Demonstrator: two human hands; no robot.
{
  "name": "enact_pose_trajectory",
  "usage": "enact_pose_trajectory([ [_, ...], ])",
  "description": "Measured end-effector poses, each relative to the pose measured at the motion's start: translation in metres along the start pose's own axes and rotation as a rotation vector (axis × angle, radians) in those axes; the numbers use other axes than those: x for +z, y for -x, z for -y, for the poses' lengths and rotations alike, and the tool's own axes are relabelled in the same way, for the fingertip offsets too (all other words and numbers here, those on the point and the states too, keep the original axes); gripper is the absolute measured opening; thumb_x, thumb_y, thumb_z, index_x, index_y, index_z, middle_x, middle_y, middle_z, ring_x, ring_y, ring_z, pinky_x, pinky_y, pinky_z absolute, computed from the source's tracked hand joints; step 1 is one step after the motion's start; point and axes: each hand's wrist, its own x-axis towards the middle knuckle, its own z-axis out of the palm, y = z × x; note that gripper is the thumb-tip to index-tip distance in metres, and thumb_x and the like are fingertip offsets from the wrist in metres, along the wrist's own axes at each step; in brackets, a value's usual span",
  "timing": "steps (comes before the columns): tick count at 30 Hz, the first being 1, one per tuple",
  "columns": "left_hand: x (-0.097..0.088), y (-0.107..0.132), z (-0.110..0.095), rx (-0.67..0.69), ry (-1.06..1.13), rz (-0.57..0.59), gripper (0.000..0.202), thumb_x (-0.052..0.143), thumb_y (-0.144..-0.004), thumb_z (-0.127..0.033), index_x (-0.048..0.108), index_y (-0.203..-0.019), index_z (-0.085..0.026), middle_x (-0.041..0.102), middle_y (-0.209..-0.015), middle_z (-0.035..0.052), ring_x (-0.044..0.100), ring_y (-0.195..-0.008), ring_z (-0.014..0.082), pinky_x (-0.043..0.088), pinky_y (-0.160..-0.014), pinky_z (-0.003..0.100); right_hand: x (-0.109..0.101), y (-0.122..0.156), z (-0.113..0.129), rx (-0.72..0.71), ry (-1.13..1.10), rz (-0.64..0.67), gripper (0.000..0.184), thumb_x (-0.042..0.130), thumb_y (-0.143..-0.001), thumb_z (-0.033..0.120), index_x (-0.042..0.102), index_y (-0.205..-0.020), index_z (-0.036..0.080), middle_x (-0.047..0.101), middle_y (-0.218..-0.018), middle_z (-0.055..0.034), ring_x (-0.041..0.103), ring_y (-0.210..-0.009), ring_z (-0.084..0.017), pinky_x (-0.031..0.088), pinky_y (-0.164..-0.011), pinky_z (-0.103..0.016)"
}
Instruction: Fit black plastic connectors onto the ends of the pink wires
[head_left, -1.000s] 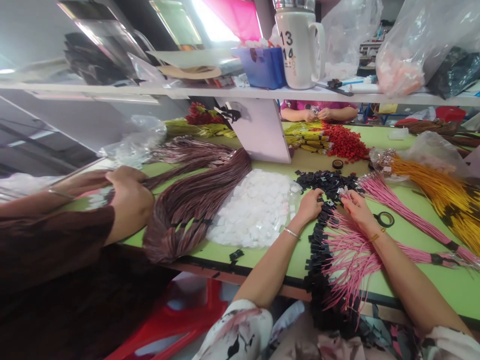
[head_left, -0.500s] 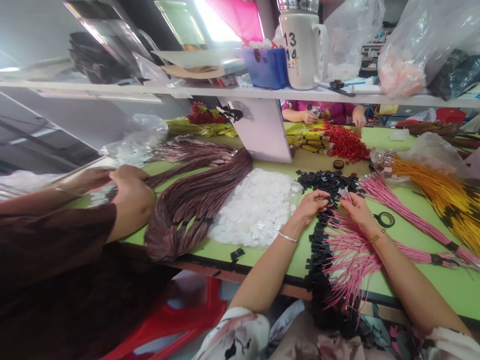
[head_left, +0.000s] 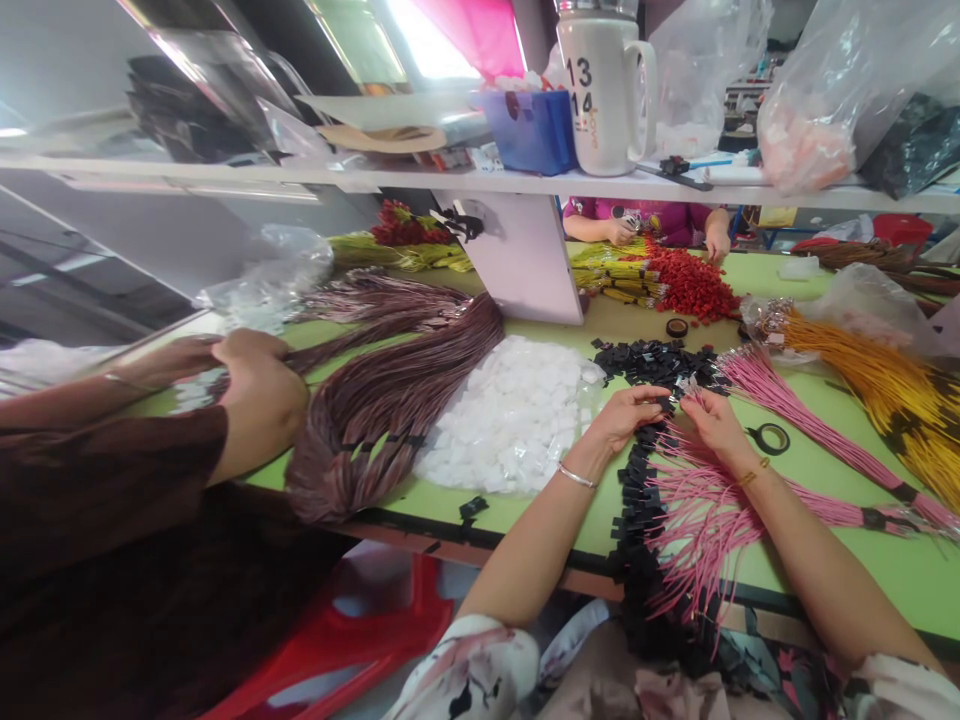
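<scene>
My left hand point(head_left: 628, 418) is closed in a pinch on a small black connector housing point(head_left: 664, 404). Close beside it, my right hand point(head_left: 712, 422) pinches the ends of pink wires point(head_left: 686, 386), whose silvery tips poke out above the fingers. The housing and the wire tips almost meet; whether they touch is too small to tell. Below both hands, pink wires point(head_left: 701, 520) fan out over the table edge, with a row of black housings point(head_left: 637, 490) along their left side. Behind my fingers lies a pile of loose black housings point(head_left: 652, 362).
A bag of white pieces point(head_left: 517, 415) and a brown wire bundle point(head_left: 397, 400) lie left. Tape point(head_left: 771, 438), pink wires point(head_left: 817, 425) and yellow wires point(head_left: 877, 350) are right. A shelf point(head_left: 420, 180) crosses above. One co-worker's arm point(head_left: 259, 390) is left; another's hand point(head_left: 717, 240) is opposite.
My left hand has moved slightly right, bringing the black housing up to the wire tips in my right hand. The right hand has barely moved.
</scene>
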Motion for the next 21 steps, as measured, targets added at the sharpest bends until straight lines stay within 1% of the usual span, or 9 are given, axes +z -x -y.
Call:
enact_pose_trajectory([
  [4,-0.002,0.0,-0.002,-0.008,0.013,0.03,0.035,0.082,-0.06,-0.011,0.076,-0.094,-0.012,0.069,-0.078,0.0027,0.061,-0.066,0.0081,0.05,-0.073,0.023,-0.001,-0.001,0.0,-0.024,0.065,-0.004,0.033,0.056,-0.087,0.046,0.053,-0.068,0.02,0.046,-0.059,0.003,0.036,-0.056,-0.012,0.027,-0.053,-0.026],
  [6,-0.003,0.0,-0.001,-0.009,-0.005,0.027,0.035,0.082,-0.06,-0.012,0.076,-0.094,-0.011,0.069,-0.076,0.0026,0.059,-0.065,0.0078,0.048,-0.071,0.023,-0.002,-0.001,0.003,-0.05,0.124,0.001,0.032,0.054,-0.087,0.044,0.051,-0.067,0.02,0.045,-0.059,0.0032,0.036,-0.056,-0.012,0.027,-0.053,-0.026],
  [10,0.001,-0.003,0.004,0.033,-0.083,-0.022,0.033,0.079,-0.062,-0.013,0.077,-0.094,-0.011,0.067,-0.072,0.0021,0.054,-0.061,0.0074,0.043,-0.066,0.023,0.0,0.002,0.013,-0.106,0.257,0.0,0.029,0.052,-0.085,0.04,0.048,-0.065,0.02,0.046,-0.058,0.0028,0.038,-0.056,-0.013,0.028,-0.055,-0.027],
  [15,0.008,-0.005,0.012,0.084,-0.179,-0.105,0.021,0.073,-0.062,-0.009,0.077,-0.082,-0.012,0.067,-0.067,0.001,0.05,-0.059,0.008,0.039,-0.063,0.023,0.002,0.005,0.02,-0.141,0.393,0.009,0.024,0.048,-0.085,0.038,0.048,-0.068,0.021,0.047,-0.057,0.0028,0.038,-0.055,-0.013,0.028,-0.055,-0.028],
  [18,0.008,-0.006,0.012,0.1,-0.2,-0.118,0.022,0.071,-0.063,-0.01,0.076,-0.084,-0.013,0.066,-0.068,0.0003,0.05,-0.059,0.0085,0.04,-0.063,0.023,-0.002,0.003,0.02,-0.172,0.419,0.052,0.023,0.049,-0.084,0.038,0.046,-0.069,0.021,0.05,-0.061,0.0022,0.04,-0.058,-0.013,0.028,-0.056,-0.027],
  [21,0.007,-0.006,0.013,0.12,-0.25,-0.111,0.022,0.069,-0.064,-0.01,0.075,-0.085,-0.013,0.066,-0.069,0.0005,0.051,-0.06,0.0087,0.041,-0.064,0.023,-0.002,0.002,0.017,-0.169,0.436,0.069,0.022,0.048,-0.083,0.035,0.041,-0.067,0.022,0.047,-0.059,0.0032,0.038,-0.056,-0.013,0.027,-0.055,-0.027],
])
